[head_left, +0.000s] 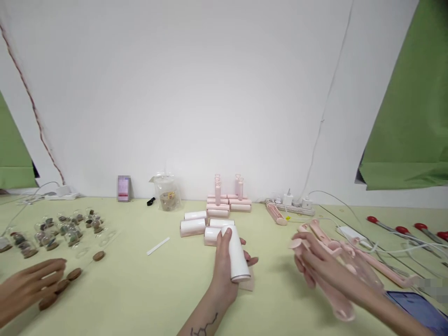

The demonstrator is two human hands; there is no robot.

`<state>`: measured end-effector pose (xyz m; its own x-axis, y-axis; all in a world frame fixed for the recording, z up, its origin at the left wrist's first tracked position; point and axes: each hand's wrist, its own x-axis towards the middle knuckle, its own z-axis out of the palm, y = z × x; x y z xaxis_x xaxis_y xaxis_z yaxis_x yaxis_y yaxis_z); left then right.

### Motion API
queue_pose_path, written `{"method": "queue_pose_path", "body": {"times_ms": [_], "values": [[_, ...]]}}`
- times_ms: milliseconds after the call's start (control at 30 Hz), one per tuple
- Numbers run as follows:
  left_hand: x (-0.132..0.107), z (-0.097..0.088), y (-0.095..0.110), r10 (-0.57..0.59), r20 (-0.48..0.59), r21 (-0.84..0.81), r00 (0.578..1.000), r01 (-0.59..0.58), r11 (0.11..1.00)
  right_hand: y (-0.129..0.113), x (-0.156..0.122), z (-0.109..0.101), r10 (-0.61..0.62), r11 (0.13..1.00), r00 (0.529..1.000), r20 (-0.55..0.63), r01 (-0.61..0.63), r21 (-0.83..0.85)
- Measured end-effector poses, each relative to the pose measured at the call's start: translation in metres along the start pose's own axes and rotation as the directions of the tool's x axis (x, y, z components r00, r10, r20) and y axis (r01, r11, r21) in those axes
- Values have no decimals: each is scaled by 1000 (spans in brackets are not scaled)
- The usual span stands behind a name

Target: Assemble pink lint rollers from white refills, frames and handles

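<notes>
My left hand (224,263) is wrapped round a white lint roller refill (238,259), tilted above the table. A small pale piece (248,282) shows just beneath it. Behind this hand lie several more white rolls (193,227). On the right, my right hand (313,254) grips a pink plastic lint roller holder (338,298), whose lower end is somewhat blurred. Close to that hand is a heap of pink plastic parts (378,268). Further back, pink lint rollers (218,210) are stacked in rows, with some small ones upright on top.
At far left another person's hand (35,284) is near cork discs (74,274) and small glass domes (72,235). A white strip (158,246), a bagged cup (168,192) and a power strip (290,206) lie further back. Red-tipped rods (402,229), cables and a phone (416,308) are at right.
</notes>
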<state>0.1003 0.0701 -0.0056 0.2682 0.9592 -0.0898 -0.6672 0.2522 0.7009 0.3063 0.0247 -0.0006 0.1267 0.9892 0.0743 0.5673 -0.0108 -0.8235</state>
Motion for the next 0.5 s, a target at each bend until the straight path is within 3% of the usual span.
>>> {"method": "queue_pose_path", "body": {"times_ms": [67, 133, 267, 333, 400, 500], "values": [[2, 0, 0, 55, -50, 5, 997, -55, 998, -27, 1, 24, -60, 954, 984, 170, 6, 301], [2, -4, -1, 107, -105, 22, 989, -105, 994, -50, 1, 45, -149, 893, 955, 256, 19, 449], [-1, -12, -6, 99, -135, 17, 986, -98, 995, -72, 8, 81, -237, 903, 966, 101, 180, 391], [-1, -13, -10, 100, -144, 7, 985, -100, 995, -74, 16, 94, -242, 891, 969, 54, 200, 408], [1, -14, -11, 135, -189, 25, 973, -133, 991, -72, 24, 98, -238, 866, 971, -1, 213, 453], [5, -17, -6, 224, -243, 93, 944, -207, 974, -61, 28, 86, -223, 822, 968, -117, 251, 511]]}}
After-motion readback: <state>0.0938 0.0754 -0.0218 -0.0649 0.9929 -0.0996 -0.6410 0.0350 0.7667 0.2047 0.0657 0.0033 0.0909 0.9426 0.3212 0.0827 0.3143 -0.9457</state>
